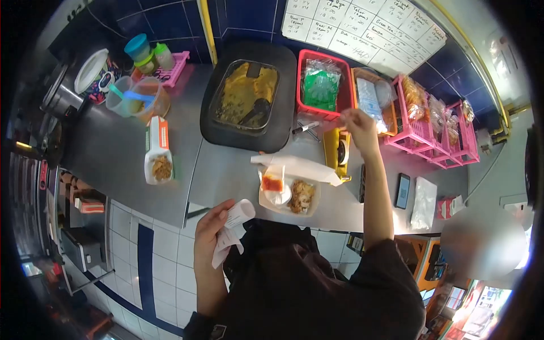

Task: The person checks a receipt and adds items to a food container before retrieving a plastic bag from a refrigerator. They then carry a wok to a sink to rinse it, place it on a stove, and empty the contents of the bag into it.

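My left hand (212, 228) holds a curled paper receipt (239, 213) near the counter's front edge. My right hand (359, 126) is raised over the front of an orange basket (390, 120), just above a yellow tape dispenser (331, 148); its fingers are pinched together, and what they hold, if anything, is too small to tell. Between my hands sits an open paper box (310, 212) with fried food (301, 195), a white round portion and a red sauce packet (272, 183). The box's lid is folded up at the back.
A red basket (326, 113) with green packs stands beside a metal tray (246, 126) of yellow sauce. Pink baskets (416, 141), a phone (402, 191) and plastic bags (423, 203) are at right. Another food carton (161, 169) and plastic tubs (152, 107) stand left.
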`<state>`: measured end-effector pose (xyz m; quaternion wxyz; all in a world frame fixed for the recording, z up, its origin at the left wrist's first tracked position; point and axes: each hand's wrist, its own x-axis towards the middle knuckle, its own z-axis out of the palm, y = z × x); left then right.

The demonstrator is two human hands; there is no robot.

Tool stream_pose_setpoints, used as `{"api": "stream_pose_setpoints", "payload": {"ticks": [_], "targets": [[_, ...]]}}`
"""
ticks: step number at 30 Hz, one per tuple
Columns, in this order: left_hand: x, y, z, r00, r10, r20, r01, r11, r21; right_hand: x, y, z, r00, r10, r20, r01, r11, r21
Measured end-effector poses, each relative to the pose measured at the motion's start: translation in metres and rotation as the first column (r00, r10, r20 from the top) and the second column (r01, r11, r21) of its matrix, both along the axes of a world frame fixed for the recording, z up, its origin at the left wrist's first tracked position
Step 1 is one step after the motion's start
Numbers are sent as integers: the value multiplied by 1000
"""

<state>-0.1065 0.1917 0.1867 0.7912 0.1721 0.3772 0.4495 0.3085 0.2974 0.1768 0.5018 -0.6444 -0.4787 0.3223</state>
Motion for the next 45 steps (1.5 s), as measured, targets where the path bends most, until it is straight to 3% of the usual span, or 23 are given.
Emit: {"api": "stream_pose_setpoints", "payload": {"ticks": [4, 6, 8, 10, 12, 14, 16, 20, 22, 24, 25, 29, 31, 32, 33, 34, 35, 37, 38, 40, 42, 44, 45], "targets": [[8, 7, 13, 947, 203, -247, -221, 974, -48, 61, 103, -71, 971, 92, 223, -59, 987, -147], [8, 10, 11, 921, 267, -285, -286, 958, -27, 66, 141, -96, 807, 191, 559, -93, 976, -199], [8, 13, 5, 890, 323, -321, -344, 939, -9, 62, 178, -119, 785, 229, 575, -111, 966, -233], [7, 15, -1, 872, 347, -346, -375, 927, -16, 41, 201, -116, 665, 145, 732, -157, 986, -52], [10, 19, -5, 856, 361, -370, -396, 918, -22, 39, 214, -96, 581, 273, 767, -193, 962, -196], [15, 24, -5, 819, 388, -422, -449, 892, -51, 38, 232, -84, 284, 557, 781, 84, 797, -599], [17, 29, -6, 795, 405, -452, -481, 874, -62, 56, 238, -90, 193, 579, 792, 195, 769, -609], [25, 40, -9, 817, 405, -411, -489, 864, -122, 54, 226, -89, 301, 466, 832, 94, 854, -512], [34, 49, -7, 742, 282, -608, -324, 945, 43, 45, 228, -103, 395, 394, 830, -8, 905, -426], [44, 58, 6, 732, 212, -647, -211, 974, 81, 43, 237, -125, 418, 509, 752, -143, 855, -499], [47, 58, 12, 764, 207, -611, -221, 974, 54, 31, 239, -115, 372, 565, 736, -87, 811, -579], [37, 51, 21, 852, 225, -473, -266, 964, -20, 71, 257, -174, 600, 377, 706, -132, 917, -377], [29, 45, 24, 888, 197, -416, -227, 974, -24, 74, 243, -164, 786, 296, 543, -191, 951, -243], [24, 44, 26, 903, 165, -396, -182, 983, -6, 73, 233, -153, 780, 298, 551, -199, 952, -233], [19, 43, 28, 906, 174, -386, -187, 982, 6, 59, 218, -125, 953, 193, 234, -120, 948, -296], [15, 42, 29, 921, 169, -351, -184, 983, -10, 52, 206, -107, 994, 28, -101, -65, 922, -383], [10, 40, 29, 936, 159, -313, -176, 984, -27, 57, 201, -105, 996, 25, -87, -56, 926, -374], [-1, 38, 26, 952, 149, -267, -157, 987, -9, 64, 189, -100, 815, -188, -547, 14, 952, -307], [-7, 37, 25, 960, 143, -240, -146, 989, 5, 69, 182, -93, 822, -185, -538, 23, 955, -294], [-21, 37, 25, 971, 127, -201, -129, 992, 4, 64, 156, -66, 880, -133, -455, 133, 991, -32], [-40, 37, 24, 981, 98, -166, -100, 995, -3, 9, 96, 2, 985, -72, -156, 94, 986, 140], [-62, 40, 20, 993, 59, -102, -55, 998, 33, -20, 30, 38, 917, -81, 390, 40, 993, 113], [-71, 41, 19, 995, 42, -85, -38, 998, 47, -29, -7, 42, 934, 43, 356, -60, 998, 36]]}}
